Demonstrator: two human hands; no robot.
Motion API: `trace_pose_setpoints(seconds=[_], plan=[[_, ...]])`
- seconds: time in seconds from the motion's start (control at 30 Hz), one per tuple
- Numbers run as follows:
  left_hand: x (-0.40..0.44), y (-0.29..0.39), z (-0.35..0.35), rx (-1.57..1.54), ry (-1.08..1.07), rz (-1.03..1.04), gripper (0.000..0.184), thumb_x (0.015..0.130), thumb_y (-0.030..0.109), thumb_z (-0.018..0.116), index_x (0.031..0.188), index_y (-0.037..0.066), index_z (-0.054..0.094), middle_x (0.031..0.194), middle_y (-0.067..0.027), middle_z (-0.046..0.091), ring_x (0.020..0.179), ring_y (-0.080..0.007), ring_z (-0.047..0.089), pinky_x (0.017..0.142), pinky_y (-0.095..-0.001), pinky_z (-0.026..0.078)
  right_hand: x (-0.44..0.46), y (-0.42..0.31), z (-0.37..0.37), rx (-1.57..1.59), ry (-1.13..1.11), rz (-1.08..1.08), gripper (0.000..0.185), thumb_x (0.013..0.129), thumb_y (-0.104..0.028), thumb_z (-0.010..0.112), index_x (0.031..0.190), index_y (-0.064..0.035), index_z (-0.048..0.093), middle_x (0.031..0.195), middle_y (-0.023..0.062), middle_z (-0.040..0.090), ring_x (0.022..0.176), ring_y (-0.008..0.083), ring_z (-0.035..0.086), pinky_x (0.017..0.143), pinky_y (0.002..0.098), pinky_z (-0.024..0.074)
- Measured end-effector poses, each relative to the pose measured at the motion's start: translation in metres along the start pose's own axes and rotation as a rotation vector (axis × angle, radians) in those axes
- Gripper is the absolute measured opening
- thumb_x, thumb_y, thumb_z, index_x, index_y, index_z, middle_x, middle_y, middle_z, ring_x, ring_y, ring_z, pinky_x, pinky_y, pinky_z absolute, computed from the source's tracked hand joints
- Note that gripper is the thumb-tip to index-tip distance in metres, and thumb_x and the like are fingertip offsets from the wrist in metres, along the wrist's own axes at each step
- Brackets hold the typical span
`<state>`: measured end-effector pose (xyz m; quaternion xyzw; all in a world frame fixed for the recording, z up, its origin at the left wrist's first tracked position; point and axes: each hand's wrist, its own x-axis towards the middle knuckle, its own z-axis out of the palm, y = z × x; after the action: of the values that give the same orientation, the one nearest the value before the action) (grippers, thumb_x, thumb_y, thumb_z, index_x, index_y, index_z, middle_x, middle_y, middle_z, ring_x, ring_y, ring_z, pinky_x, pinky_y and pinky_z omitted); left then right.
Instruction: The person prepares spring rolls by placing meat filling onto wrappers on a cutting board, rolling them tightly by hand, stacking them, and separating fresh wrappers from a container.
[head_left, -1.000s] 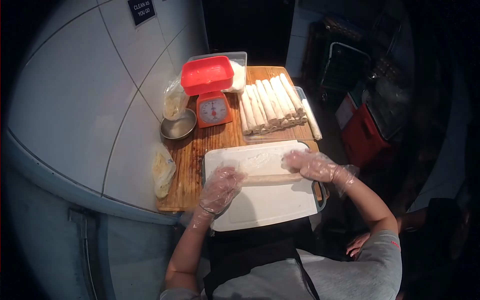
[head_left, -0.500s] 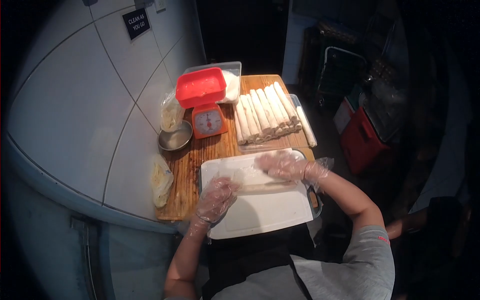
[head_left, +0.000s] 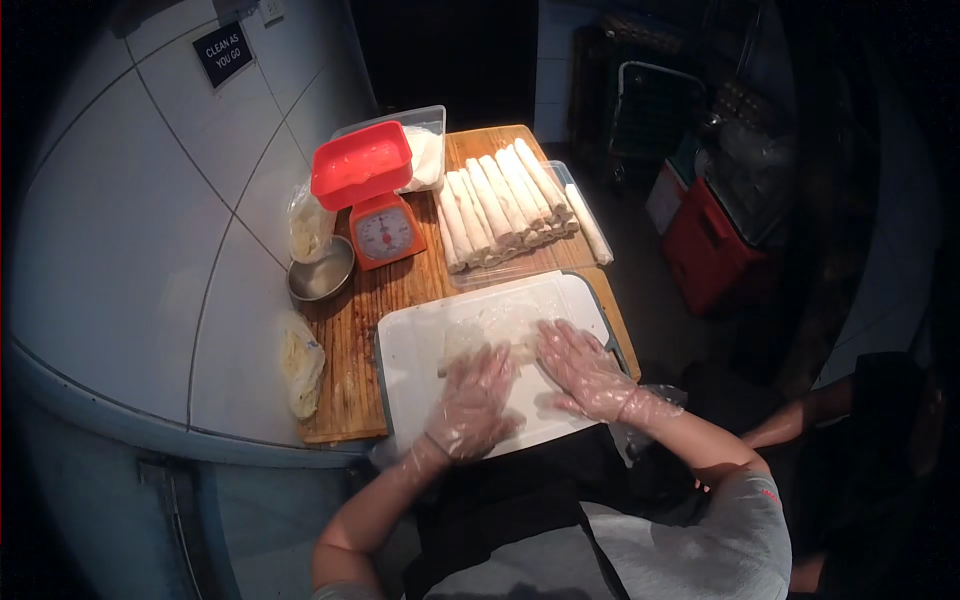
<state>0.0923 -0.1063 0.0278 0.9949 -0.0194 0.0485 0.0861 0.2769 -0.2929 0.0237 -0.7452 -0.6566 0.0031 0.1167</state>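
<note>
Clear plastic gloves cover both hands. My left hand (head_left: 475, 400) lies with fingers stretched forward over the near edge of a pale, thin wrapper (head_left: 505, 322) on a white cutting board (head_left: 415, 330). My right hand (head_left: 585, 370) rests flat at the wrapper's right side, fingers extended and slightly apart. Between the fingertips runs a partly rolled edge (head_left: 524, 353), mostly hidden by the hands. What is inside it cannot be seen. Beyond the board, several finished long white rolls (head_left: 505, 205) are stacked on a clear plastic tray (head_left: 480, 275).
An orange kitchen scale (head_left: 385, 235) with a red pan (head_left: 362, 165) stands at the back left of the wooden table (head_left: 350, 375). Beside it are a metal bowl (head_left: 322, 275), plastic bags (head_left: 302, 370) and a container of white sheets (head_left: 424, 155). Another person's arm (head_left: 800, 412) shows at right.
My right hand has come down from the wrapper's far part to the rolled edge. My left hand has moved right and flattened out. The whole view has shifted slightly.
</note>
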Motion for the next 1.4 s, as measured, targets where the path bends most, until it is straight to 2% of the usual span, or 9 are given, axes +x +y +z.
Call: trace_pose_setpoints(seconds=[0.1, 0.13, 0.33, 0.43, 0.53, 0.63, 0.87, 1.17, 1.4], plan=[[0.025, -0.015, -0.009, -0.05, 0.041, -0.044, 0.076, 0.093, 0.036, 0.06, 0.151, -0.002, 0.031, 0.154, -0.0235, 0.035, 0.143, -0.0382, 0.033, 0.118, -0.0542, 0.022, 0.028, 0.03, 0.032, 0.086, 0.282, -0.072, 0.061, 0.089, -0.025, 0.069, 0.142, -0.0043, 0.047, 0.143, 0.0203, 0.05, 0.131, 0.0388, 0.049, 0.107, 0.05, 0.0413], [0.033, -0.023, -0.008, -0.11, 0.133, -0.035, 0.066, 0.09, 0.026, 0.063, 0.147, 0.0, 0.041, 0.138, -0.0203, 0.051, 0.129, -0.036, 0.048, 0.108, -0.0506, 0.036, 0.035, 0.027, 0.022, 0.119, 0.374, -0.084, 0.048, 0.085, -0.016, 0.071, 0.13, -0.0041, 0.058, 0.118, 0.0143, 0.064, 0.108, 0.0352, 0.061, 0.092, 0.045, 0.0507], [0.035, -0.041, 0.011, -0.202, 0.308, 0.066, 0.049, 0.085, 0.015, 0.064, 0.132, 0.006, 0.058, 0.105, -0.0124, 0.064, 0.097, -0.0335, 0.061, 0.087, -0.0511, 0.046, 0.031, 0.033, 0.03, 0.176, 0.333, -0.04, 0.039, 0.082, -0.013, 0.073, 0.12, -0.0058, 0.066, 0.097, 0.0118, 0.066, 0.095, 0.0307, 0.063, 0.081, 0.0421, 0.052], [0.035, -0.032, 0.013, -0.119, 0.28, -0.01, 0.051, 0.086, 0.014, 0.062, 0.135, 0.003, 0.055, 0.114, -0.016, 0.062, 0.107, -0.034, 0.059, 0.095, -0.0499, 0.044, 0.038, 0.027, 0.018, 0.187, 0.354, -0.035, 0.031, 0.082, -0.013, 0.072, 0.113, -0.0069, 0.068, 0.091, 0.0119, 0.064, 0.089, 0.0323, 0.062, 0.078, 0.0431, 0.0512], [0.04, -0.01, 0.024, -0.04, 0.513, 0.109, 0.051, 0.086, 0.013, 0.06, 0.134, -0.001, 0.053, 0.124, -0.0189, 0.058, 0.118, -0.0349, 0.054, 0.105, -0.0494, 0.039, 0.053, 0.032, 0.014, -0.037, 0.355, 0.017, 0.023, 0.083, -0.012, 0.07, 0.105, -0.0069, 0.068, 0.091, 0.0121, 0.064, 0.086, 0.0335, 0.06, 0.076, 0.0441, 0.0502], [0.058, -0.013, 0.028, -0.049, 0.323, 0.016, 0.05, 0.085, 0.013, 0.059, 0.133, -0.003, 0.052, 0.131, -0.0211, 0.053, 0.127, -0.0359, 0.049, 0.113, -0.0497, 0.033, 0.062, 0.013, 0.007, -0.02, 0.461, 0.022, 0.016, 0.084, -0.009, 0.069, 0.099, -0.005, 0.067, 0.091, 0.0129, 0.065, 0.086, 0.0343, 0.061, 0.075, 0.0449, 0.0501], [0.063, -0.033, 0.032, -0.058, 0.323, -0.025, 0.04, 0.085, 0.01, 0.06, 0.124, 0.004, 0.06, 0.116, -0.012, 0.063, 0.111, -0.0311, 0.06, 0.1, -0.0423, 0.047, 0.06, 0.013, 0.03, 0.15, 0.473, 0.005, 0.016, 0.085, -0.014, 0.073, 0.098, -0.0048, 0.071, 0.088, 0.0135, 0.066, 0.083, 0.034, 0.063, 0.072, 0.045, 0.0511], [0.059, -0.007, 0.034, 0.163, 0.495, -0.047, 0.057, 0.084, 0.018, 0.064, 0.136, -0.002, 0.049, 0.127, -0.0175, 0.055, 0.123, -0.0341, 0.052, 0.111, -0.0474, 0.036, 0.082, 0.037, 0.021, 0.016, 0.439, -0.084, 0.014, 0.081, -0.012, 0.074, 0.093, -0.0053, 0.069, 0.09, 0.0134, 0.066, 0.082, 0.0346, 0.062, 0.072, 0.0458, 0.0511], [0.074, -0.037, 0.019, -0.079, 0.066, -0.157, 0.051, 0.085, 0.01, 0.057, 0.133, -0.003, 0.05, 0.127, -0.0163, 0.055, 0.124, -0.0311, 0.052, 0.115, -0.0486, 0.032, 0.077, 0.023, 0.029, 0.099, 0.523, -0.079, 0.014, 0.083, -0.015, 0.074, 0.092, -0.0053, 0.07, 0.092, 0.0148, 0.066, 0.083, 0.0351, 0.063, 0.073, 0.0443, 0.0521]])
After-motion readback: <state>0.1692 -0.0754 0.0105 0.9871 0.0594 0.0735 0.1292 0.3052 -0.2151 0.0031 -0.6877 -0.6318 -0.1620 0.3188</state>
